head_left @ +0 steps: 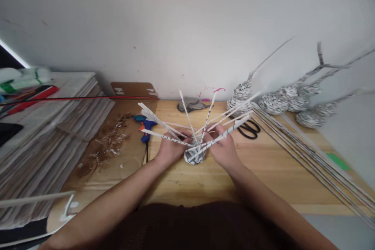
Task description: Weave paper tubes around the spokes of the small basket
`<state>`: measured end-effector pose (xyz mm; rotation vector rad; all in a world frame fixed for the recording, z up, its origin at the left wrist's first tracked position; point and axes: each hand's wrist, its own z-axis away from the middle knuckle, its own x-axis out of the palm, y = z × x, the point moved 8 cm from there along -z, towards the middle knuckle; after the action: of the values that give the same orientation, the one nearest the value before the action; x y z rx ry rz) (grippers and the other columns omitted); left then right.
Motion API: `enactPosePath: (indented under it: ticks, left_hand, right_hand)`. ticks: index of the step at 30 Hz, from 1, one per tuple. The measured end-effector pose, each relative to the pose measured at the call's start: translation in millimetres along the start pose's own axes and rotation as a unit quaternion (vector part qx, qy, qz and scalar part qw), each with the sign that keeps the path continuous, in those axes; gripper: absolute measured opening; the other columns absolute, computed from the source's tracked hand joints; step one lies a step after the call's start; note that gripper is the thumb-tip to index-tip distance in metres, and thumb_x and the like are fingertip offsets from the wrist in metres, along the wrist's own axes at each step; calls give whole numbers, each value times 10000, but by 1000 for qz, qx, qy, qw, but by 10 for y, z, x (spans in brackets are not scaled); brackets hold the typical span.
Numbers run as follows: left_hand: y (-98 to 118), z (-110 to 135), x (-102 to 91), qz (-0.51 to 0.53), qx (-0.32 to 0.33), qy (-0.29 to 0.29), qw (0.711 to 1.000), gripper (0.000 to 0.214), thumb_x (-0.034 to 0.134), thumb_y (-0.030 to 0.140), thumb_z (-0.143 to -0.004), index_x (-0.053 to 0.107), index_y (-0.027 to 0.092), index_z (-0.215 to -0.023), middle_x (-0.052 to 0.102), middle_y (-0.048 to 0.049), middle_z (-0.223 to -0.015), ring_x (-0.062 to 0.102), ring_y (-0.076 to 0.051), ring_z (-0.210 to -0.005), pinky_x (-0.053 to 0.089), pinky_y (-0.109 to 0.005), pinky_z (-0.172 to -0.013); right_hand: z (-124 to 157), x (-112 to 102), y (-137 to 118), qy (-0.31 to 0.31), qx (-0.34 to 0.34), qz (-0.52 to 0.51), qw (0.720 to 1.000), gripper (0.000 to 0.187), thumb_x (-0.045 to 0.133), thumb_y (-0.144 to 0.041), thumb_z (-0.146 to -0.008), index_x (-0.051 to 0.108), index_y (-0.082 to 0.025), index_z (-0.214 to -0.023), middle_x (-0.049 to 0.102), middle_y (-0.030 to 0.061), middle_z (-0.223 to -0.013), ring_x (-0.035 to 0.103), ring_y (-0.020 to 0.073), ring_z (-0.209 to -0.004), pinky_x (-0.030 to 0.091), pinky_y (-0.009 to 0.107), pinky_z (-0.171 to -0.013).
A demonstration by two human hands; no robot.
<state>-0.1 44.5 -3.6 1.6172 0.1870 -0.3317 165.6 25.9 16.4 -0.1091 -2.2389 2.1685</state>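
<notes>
A small ball-shaped piece woven from newspaper tubes point(195, 155) rests on the wooden table in front of me. Several rolled paper strips point(224, 134) fan out upward and sideways from its top. My left hand point(173, 147) is closed at its left side, fingers among the bases of the strips. On the opposite side, my right hand point(222, 145) pinches at the strips near the top of the piece. The fingertips of both hands are partly hidden by the strips.
A blue glue gun point(149, 124) lies left, by cardboard with brown scraps point(113, 140). Stacked newspapers point(52, 144) stand farther left. Black-handled scissors point(249, 129), long paper tubes point(304, 156) and several finished woven gourd shapes point(274, 102) are at right. A grey cloth point(191, 104) lies by the wall.
</notes>
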Motion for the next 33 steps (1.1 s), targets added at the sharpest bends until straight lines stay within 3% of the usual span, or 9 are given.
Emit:
enactPosePath:
  ticks: [6,12,16,20,22,26,30,33]
  left_hand:
    - [-31,20,4,29,-11,16,999,41,710,192,-723,725,185,-760,767,-51,-790,705,-203,-728,578,-319,-711]
    - [235,102,-25,-51,134,20,989,71,662,191,-806,726,195,-776,745,-44,-794,685,-180,-766,549,-303,-759]
    - [285,95,-64,-100,147,30,984,115,645,150,-816,726,210,-761,743,-27,-783,668,-165,-766,532,-283,-759]
    - [274,66,-123,-106,161,55,980,120,650,147,-828,745,219,-811,752,-29,-830,670,-165,-809,532,-283,-803]
    - [252,51,-130,-117,174,59,976,131,647,148,-839,752,227,-842,752,-26,-845,669,-166,-827,530,-287,-830]
    - [181,21,-120,-138,170,55,974,114,646,170,-848,745,225,-862,749,-36,-879,672,-179,-872,534,-307,-865]
    - [183,43,-113,-126,167,38,977,133,618,184,-870,742,227,-894,748,-45,-914,679,-176,-901,540,-302,-870]
    - [235,75,-120,-103,177,23,979,148,610,177,-876,742,225,-925,747,-53,-954,683,-170,-913,542,-292,-867]
  right_hand:
    - [19,-32,8,51,-12,-75,996,257,658,-390,-819,485,-243,-940,660,-4,-793,610,145,-604,510,271,-532]
    - [-4,-32,51,52,-12,-114,992,306,656,-445,-860,557,-220,-1041,680,36,-927,599,126,-612,508,259,-527]
    - [6,-31,37,38,-13,-45,998,229,687,-375,-795,608,-213,-936,665,28,-819,606,149,-655,504,269,-572]
    - [-8,-23,176,27,37,33,998,217,712,-369,-736,611,-210,-844,664,16,-751,614,173,-651,501,292,-595]
    - [-20,38,259,-14,64,45,997,269,724,-424,-747,628,-203,-868,687,31,-776,639,195,-693,519,311,-627]
    - [11,178,336,-96,102,-24,990,366,683,-523,-819,626,-213,-1005,697,25,-801,649,183,-680,536,300,-608]
    - [85,233,466,-85,193,-126,969,472,669,-626,-800,608,-228,-1046,712,38,-815,635,175,-567,519,287,-459]
    - [97,262,503,-65,206,-160,963,498,721,-618,-755,604,-233,-1048,728,37,-866,662,178,-591,525,273,-438]
